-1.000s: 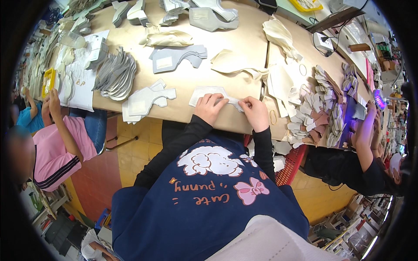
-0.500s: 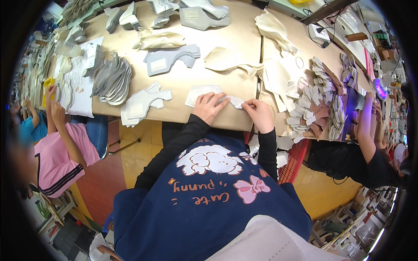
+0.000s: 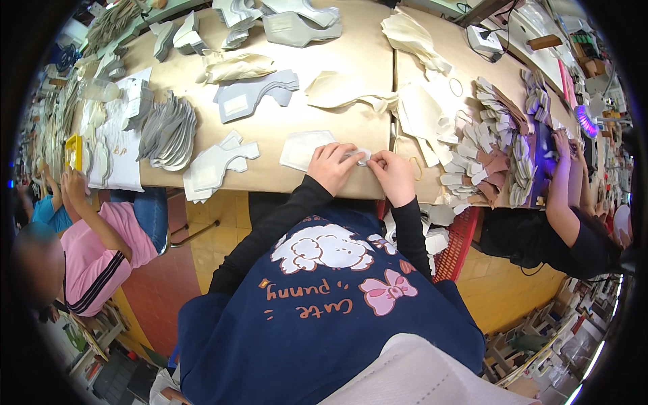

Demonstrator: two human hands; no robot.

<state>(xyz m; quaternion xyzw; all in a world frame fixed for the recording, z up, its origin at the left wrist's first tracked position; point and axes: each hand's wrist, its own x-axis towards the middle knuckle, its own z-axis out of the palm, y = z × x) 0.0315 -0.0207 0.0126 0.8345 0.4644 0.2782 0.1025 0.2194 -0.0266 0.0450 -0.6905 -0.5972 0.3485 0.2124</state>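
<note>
1. Right across the view, straight onto the brown-covered table (image 3: 270, 125), brightly lit, split by a seam to the right of centre.
2. Over on the left, across to a fanned grey pile (image 3: 167, 135), curved and overlapping at the edges.
3. Down by the near edge, just left of the seam, onto the pale piece (image 3: 304, 150): lying flat, thin and off-white, broad and angular at one end, slimmer at the other, partly hidden under fingers.
4. Pointing slim end rightward, broad end leftward; stretched sideways along the long axis, roughly parallel to the near edge, dipping slightly to the right.
5. On to the left hand (image 3: 332, 167): palm down, bent and slightly spread at the fingers, laid over the middle of the piece; impossible to tell whether pinching or merely resting.
6. And across to the right hand (image 3: 393, 177): closed at thumb and forefinger, gripping the slim end.
7. Smallest, between both sets of fingertips: just a whitish, rounded bit of that slim end.
</note>
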